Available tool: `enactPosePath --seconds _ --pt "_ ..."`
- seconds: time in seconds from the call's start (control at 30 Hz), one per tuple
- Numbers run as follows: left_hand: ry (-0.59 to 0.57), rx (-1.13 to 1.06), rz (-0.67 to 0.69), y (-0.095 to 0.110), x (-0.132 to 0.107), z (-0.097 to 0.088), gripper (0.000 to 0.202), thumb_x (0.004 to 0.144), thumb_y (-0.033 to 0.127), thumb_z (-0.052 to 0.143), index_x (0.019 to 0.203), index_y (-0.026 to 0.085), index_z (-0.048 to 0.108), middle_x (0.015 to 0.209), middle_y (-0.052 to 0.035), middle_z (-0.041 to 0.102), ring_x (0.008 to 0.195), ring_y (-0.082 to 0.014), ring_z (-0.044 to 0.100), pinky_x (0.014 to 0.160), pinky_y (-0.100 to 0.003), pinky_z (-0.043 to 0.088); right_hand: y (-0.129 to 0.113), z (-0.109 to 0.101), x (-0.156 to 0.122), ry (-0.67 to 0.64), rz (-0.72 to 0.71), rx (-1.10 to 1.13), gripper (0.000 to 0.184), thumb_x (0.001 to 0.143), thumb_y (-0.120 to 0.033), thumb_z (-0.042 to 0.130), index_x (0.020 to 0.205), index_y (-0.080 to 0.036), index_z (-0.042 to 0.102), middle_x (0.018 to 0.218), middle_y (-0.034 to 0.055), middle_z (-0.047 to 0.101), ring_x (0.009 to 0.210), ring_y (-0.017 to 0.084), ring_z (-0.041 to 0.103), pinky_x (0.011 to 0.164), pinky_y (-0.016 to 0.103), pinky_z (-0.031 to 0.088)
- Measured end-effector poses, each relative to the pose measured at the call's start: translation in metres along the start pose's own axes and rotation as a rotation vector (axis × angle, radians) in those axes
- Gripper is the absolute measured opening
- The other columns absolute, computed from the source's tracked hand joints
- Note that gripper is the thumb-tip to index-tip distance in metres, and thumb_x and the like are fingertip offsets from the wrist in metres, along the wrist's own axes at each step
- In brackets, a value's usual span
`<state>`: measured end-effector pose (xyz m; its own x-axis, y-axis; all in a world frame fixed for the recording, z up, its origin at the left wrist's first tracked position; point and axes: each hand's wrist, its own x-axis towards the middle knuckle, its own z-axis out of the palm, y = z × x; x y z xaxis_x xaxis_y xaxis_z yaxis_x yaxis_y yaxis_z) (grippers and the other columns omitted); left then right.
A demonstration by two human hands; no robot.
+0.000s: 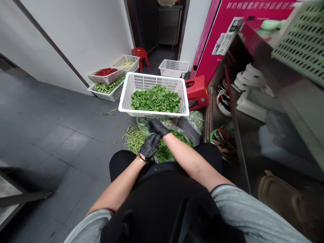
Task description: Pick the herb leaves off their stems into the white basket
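Note:
My left hand (150,147), in a black glove, has its fingers curled just below and against my right hand (159,127), gloved the same way. Both look closed, with fingers bent inward; whatever lies between them is too small or hidden to name. Beneath my hands, leafy green herbs (165,152) fill an open plastic bag (196,135) between my knees. A heap of thin cut stems (134,139) lies on the floor to the left. Beyond my hands stands a white slotted basket (154,113) with picked green leaves (157,98) inside.
Baskets of red chillies (106,72), green beans (107,87) and pale vegetable pieces (126,64) stand along the wall. Red stools (198,91) and a white crate (174,64) are farther back. A metal shelf (239,135) with dishes runs close on my right.

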<state>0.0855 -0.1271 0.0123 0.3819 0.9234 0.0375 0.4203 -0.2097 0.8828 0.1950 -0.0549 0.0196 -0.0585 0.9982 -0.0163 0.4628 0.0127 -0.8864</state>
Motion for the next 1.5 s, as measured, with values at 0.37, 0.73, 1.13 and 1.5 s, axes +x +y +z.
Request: enactPosePath --seconds 0.37,0.73,1.13,1.5 --pt "-0.009 -0.438 -0.175 0.011 0.008 0.002 0.044 0.076 0.061 0.061 0.072 0.018 0.061 0.057 -0.0005 0.058 0.048 -0.0120 0.049 0.048 -0.026 0.040 -0.045 -0.025 -0.011 -0.026 -0.135 0.463 0.074 0.097 -0.034 -0.025 0.156 -0.019 0.017 0.159 0.0145 0.036 0.135 0.015 0.049 0.103 0.041 0.043" --pt "0.009 -0.466 -0.090 0.011 0.002 -0.019 0.037 0.078 0.056 0.062 0.074 0.020 0.069 0.073 -0.0068 0.070 0.073 -0.0214 0.066 0.072 -0.035 0.052 -0.027 -0.029 -0.002 0.241 -0.093 0.683 0.064 0.099 -0.057 0.021 0.112 -0.015 0.067 0.099 0.0114 0.071 0.087 0.018 0.067 0.080 0.033 0.053" --pt "0.383 -1.105 0.238 0.060 0.003 -0.100 0.076 0.088 0.077 0.013 0.153 0.043 0.033 0.161 -0.0045 0.036 0.143 -0.0312 0.040 0.108 -0.058 0.037 -0.084 0.002 -0.090 -0.282 -0.460 -0.180 0.060 0.086 -0.069 0.054 0.108 -0.014 0.067 0.100 0.0125 0.070 0.088 0.024 0.064 0.078 0.034 0.047" --pt "0.383 -1.077 0.274 0.085 -0.018 -0.091 0.065 0.093 0.072 0.024 0.150 0.044 0.039 0.157 -0.0034 0.041 0.146 -0.0327 0.035 0.108 -0.059 0.038 -0.077 0.002 -0.090 -0.487 -0.326 0.263 0.053 0.090 -0.065 0.052 0.070 -0.017 0.063 0.057 -0.0001 0.060 0.048 0.011 0.054 0.053 0.024 0.042"
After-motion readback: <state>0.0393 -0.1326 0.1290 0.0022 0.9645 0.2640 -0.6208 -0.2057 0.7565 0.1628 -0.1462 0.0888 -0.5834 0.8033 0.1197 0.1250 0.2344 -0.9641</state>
